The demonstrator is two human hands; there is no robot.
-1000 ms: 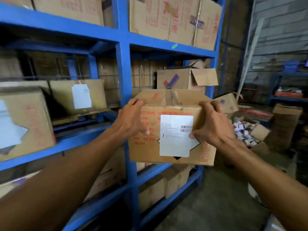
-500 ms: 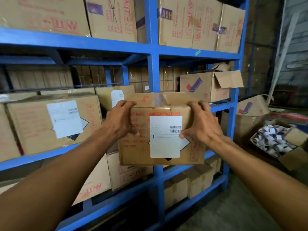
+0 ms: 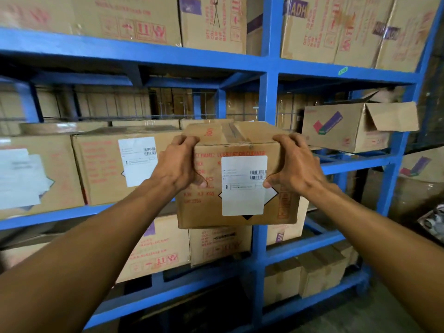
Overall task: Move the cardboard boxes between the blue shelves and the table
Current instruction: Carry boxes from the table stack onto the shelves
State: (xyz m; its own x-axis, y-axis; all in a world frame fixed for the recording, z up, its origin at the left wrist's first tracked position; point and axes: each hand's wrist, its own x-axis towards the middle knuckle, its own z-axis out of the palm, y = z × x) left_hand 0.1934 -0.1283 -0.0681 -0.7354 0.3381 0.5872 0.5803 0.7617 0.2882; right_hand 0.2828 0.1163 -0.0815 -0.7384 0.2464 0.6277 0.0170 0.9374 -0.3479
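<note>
Gripping a cardboard box (image 3: 204,212) from both sides: left hand (image 3: 179,164) curls over the top-left edge w/ thumb on the front face, right hand (image 3: 295,164) does the same on the top-right edge, thumb tip touching the white label (image 3: 243,186). Hands are well apart, box clamped between them, held in the air in front of the blue shelves (image 3: 269,97), right across the center upright at mid-shelf height. Box bottom edge hangs below the mid-shelf beam.

Red print on the box front: "...CT NAME: LUBRICATION CLEANER" (approx., part covered), "PCS", "4.8 KGS". Label has barcodes, small text too fine to read, and sits over a black-edged diamond mark. Clear tape runs along the top seam.

Left bay: labeled box (image 3: 103,169) w/ similar barcode sticker sits at the shelf front, just beside the left hand. Right bay: open-flap box (image 3: 336,131) w/ red/purple check mark, near the far post; room shows between it and the center upright. Top shelf box (image 3: 312,39) reads "ADH" on a purple patch. Green sticker (image 3: 342,70) on the top beam.
</note>
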